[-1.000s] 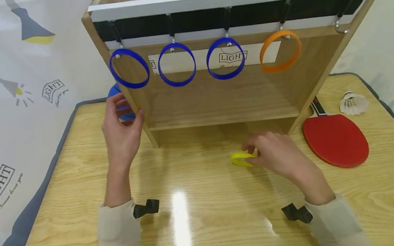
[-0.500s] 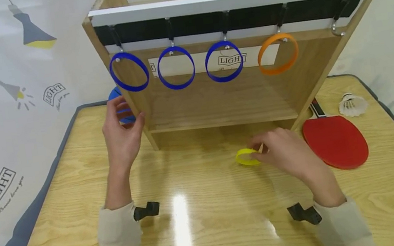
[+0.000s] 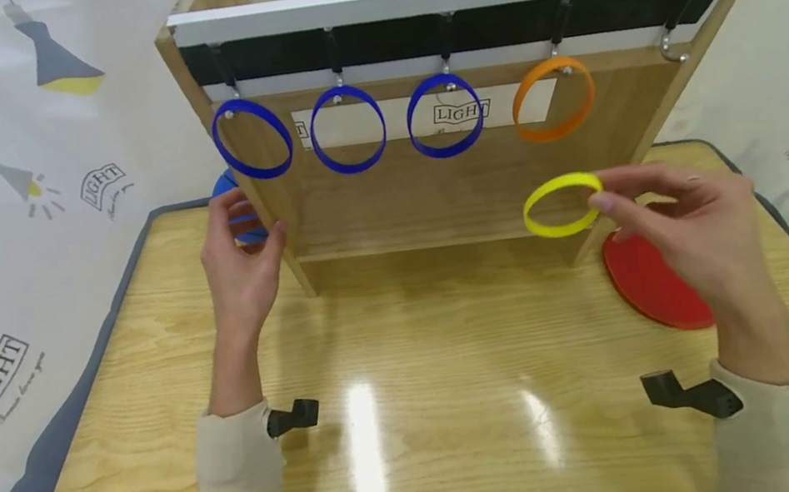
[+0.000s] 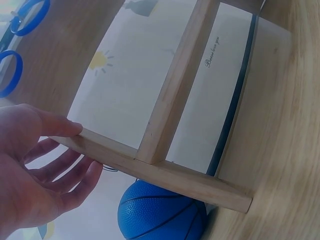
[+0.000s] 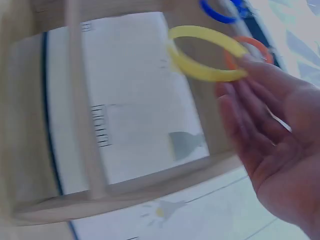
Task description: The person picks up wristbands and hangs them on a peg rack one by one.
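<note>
In the head view, my right hand (image 3: 711,235) pinches a yellow silicone wristband (image 3: 552,233) between thumb and fingertips. The band hangs in the air before the right part of a wooden rack (image 3: 425,191), below an orange wristband (image 3: 550,137). Three blue wristbands (image 3: 353,170) and the orange one hang from hooks along the rack's top; the rightmost hook (image 3: 673,55) bears no band. My left hand (image 3: 240,276) grips the rack's left side panel, thumb on the front edge and fingers round the outside, as the left wrist view shows at the panel (image 4: 120,156).
A blue ball with dark seams (image 4: 160,212) sits behind the left panel. A red table tennis paddle (image 3: 650,286) lies right of the rack, partly covered by my right hand and forearm. All stand on a wood-grain table (image 3: 447,407).
My right hand has lifted the yellow wristband off the table, up and to the right. It now hides the shuttlecock and part of the paddle. The left hand stays on the rack.
</note>
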Tool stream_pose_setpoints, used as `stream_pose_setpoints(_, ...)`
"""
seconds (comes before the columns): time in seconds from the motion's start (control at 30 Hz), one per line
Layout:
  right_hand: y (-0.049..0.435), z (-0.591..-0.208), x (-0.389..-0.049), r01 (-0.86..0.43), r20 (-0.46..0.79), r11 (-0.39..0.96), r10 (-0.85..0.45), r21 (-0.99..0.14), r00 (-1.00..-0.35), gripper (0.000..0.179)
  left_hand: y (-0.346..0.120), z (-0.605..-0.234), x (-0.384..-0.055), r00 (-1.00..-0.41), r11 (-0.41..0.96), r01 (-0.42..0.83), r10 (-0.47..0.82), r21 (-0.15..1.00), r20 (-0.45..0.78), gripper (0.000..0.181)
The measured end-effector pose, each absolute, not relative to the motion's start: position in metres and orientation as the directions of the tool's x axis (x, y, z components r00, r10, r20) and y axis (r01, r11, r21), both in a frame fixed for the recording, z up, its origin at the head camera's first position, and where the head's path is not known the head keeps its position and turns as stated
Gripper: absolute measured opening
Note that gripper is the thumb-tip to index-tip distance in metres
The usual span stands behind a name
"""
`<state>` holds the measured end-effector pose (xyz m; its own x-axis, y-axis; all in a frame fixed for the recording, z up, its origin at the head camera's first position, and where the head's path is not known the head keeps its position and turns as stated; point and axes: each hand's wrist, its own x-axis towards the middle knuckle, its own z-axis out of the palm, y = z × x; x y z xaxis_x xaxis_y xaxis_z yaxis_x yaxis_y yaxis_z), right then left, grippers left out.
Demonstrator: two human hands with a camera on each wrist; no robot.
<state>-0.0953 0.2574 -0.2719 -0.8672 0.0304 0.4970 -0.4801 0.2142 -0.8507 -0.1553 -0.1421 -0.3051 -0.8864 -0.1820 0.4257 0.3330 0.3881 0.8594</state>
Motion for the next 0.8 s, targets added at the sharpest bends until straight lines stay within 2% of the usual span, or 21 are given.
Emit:
stream_pose_setpoints(0.1, 0.271, -0.253, -0.103, -0.561, 0.537, -0.083, 0.205, -0.824, -0.819, 0.031, -0.139, -0.301, -0.154, -0.886, 0.388, 0.335, -0.181, 0.859, 0.427, 0.043)
stream_pose_setpoints(0.2, 0.283, -0.239, -0.112, -0.593, 0.514, -0.190, 0.341, -0.782, -0.787, 0.036, -0.137, -0.300, -0.154, -0.886, 0.386, 0.339, -0.177, 0.858, 0.429, 0.042)
stream_pose_setpoints(0.3, 0.292, -0.234, -0.119, -0.575, 0.454, -0.246, 0.409, -0.781, -0.792, 0.039, -0.136, -0.301, -0.154, -0.889, 0.389, 0.334, -0.173, 0.858, 0.425, 0.043)
stream_pose_setpoints(0.47, 0.299, -0.239, -0.129, -0.547, 0.416, -0.311, 0.397, -0.777, -0.818, 0.038, -0.137, -0.303, -0.155, -0.893, 0.388, 0.325, -0.173, 0.862, 0.415, 0.044)
stream_pose_setpoints(0.8, 0.301, -0.246, -0.136, -0.523, 0.418, -0.296, 0.350, -0.799, -0.838, 0.038, -0.137, -0.303, -0.153, -0.888, 0.387, 0.333, -0.179, 0.860, 0.424, 0.042)
